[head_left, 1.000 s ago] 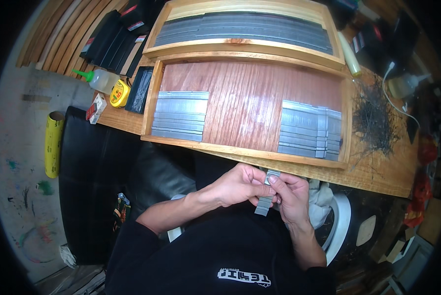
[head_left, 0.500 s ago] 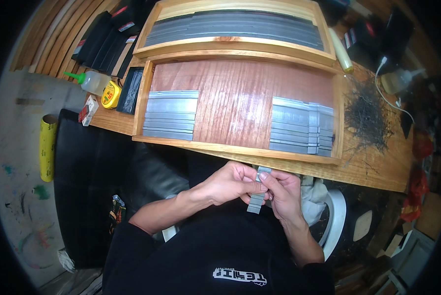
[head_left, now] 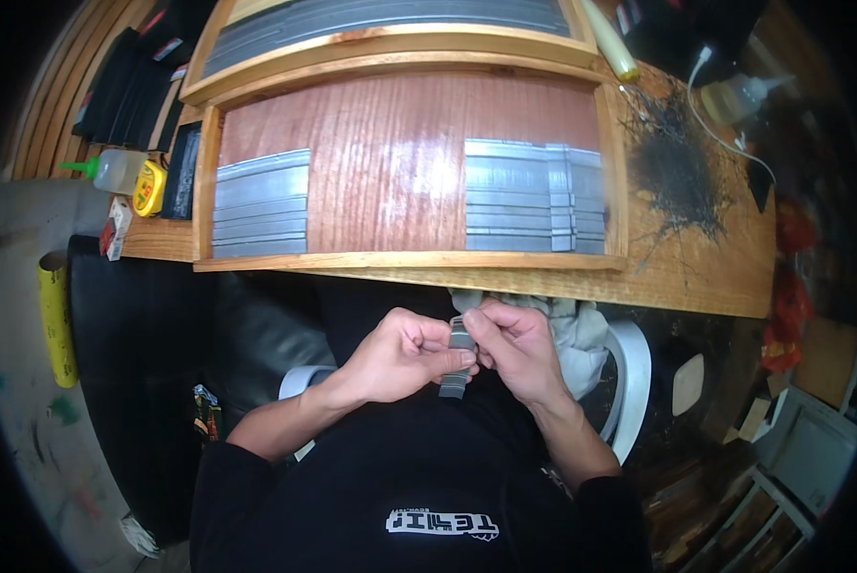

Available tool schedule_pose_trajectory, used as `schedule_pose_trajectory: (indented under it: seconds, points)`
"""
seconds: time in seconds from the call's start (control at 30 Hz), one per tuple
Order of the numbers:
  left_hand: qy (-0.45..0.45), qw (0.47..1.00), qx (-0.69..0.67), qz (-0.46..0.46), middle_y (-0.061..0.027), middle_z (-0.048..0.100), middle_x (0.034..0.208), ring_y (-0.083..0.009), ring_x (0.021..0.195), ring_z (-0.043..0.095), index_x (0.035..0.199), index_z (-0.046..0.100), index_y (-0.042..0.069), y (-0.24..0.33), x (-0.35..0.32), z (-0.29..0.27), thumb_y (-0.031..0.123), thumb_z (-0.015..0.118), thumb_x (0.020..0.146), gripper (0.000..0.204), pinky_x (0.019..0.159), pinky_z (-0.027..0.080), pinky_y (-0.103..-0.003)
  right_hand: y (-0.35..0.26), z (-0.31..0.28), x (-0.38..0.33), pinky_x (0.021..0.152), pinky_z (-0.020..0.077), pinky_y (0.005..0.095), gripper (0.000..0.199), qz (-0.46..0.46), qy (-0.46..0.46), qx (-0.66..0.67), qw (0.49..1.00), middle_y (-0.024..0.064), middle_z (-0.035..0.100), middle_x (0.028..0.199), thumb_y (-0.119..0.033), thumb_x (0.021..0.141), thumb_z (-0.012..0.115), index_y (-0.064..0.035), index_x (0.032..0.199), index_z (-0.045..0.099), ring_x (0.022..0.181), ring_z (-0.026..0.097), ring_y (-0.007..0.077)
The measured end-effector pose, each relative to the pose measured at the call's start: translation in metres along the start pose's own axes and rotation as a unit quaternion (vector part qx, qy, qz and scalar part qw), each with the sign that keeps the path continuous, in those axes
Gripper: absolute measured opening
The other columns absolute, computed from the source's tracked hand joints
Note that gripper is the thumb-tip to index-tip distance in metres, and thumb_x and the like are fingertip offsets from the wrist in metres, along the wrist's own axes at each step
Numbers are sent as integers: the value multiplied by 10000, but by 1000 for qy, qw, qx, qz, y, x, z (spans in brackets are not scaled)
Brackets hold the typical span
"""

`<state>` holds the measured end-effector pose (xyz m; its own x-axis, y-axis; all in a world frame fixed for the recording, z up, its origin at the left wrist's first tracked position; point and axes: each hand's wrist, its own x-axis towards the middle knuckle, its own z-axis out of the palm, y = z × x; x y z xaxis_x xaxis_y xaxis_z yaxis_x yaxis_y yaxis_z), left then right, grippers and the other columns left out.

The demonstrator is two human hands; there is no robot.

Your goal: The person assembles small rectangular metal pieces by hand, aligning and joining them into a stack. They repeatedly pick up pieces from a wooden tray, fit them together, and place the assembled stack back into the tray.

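Over my lap, just in front of the table, a short grey strip (head_left: 453,389) with several cross lines is held between both hands. My left hand (head_left: 397,356) pinches it around the middle, thumb lying across its face. At the upper end, the fingers of my right hand (head_left: 517,351) are closed on the same strip, partly covering it. Beyond my hands lies a shallow wooden tray (head_left: 409,261). Flat grey strips (head_left: 261,202) sit in rows at its left side, and another group of grey strips (head_left: 510,196) fills the right side.
Behind stands a second wooden tray (head_left: 371,38) with grey strips. A heap of thin dark wire-like pieces (head_left: 682,167) lies at the right. At the left are a yellow tape measure (head_left: 149,188), a green-tipped bottle (head_left: 115,172) and black boxes. A white chair arm (head_left: 629,382) is beside me.
The view has shifted, so the trays and table appear further left and up. Both hands keep hold of the strip, and less of its lower end shows below the fingers.
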<state>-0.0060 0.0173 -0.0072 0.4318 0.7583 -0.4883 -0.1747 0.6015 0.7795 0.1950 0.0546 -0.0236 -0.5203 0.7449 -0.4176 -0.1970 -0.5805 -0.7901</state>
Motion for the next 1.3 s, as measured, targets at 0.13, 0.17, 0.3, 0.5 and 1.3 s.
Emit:
schedule_pose_trajectory:
  seconds: [0.13,0.17,0.3,0.5,1.3]
  points:
    - [15,1000,-17,-4,-51,785,947,-62,828,696,1100,770,-8,-4,-3,6,96,715,1014,145,687,529,-212,7,8,-3,552,507,212,111,-44,23,-16,999,53,655,848,-37,998,710,69,989,742,656,616,74]
    - [13,1000,-23,-12,-56,785,951,-71,834,705,1110,767,-5,-5,-3,7,95,711,1017,148,690,539,-217,6,8,-5,543,518,210,119,-43,19,-11,999,60,657,859,-33,990,718,78,1033,733,653,632,83]
    - [10,998,-52,-35,-74,788,972,-115,869,743,1145,757,6,-3,-7,4,102,702,1023,165,717,587,-245,3,5,-6,558,536,222,150,-4,-20,11,1000,66,668,890,-26,984,723,76,1094,718,694,656,93]
    - [5,996,-81,-48,-140,786,1004,-198,899,779,1171,740,-28,-1,-9,2,14,705,992,187,747,643,-279,4,5,-8,644,555,234,162,17,-32,13,999,61,671,929,2,984,711,70,1131,714,774,671,101]
    - [10,994,-86,-61,-103,785,1017,-165,907,766,1191,738,-6,0,-14,5,72,697,1018,194,758,633,-280,6,7,-11,616,538,184,194,-61,10,-53,997,72,683,916,30,956,724,61,1119,624,724,648,48]
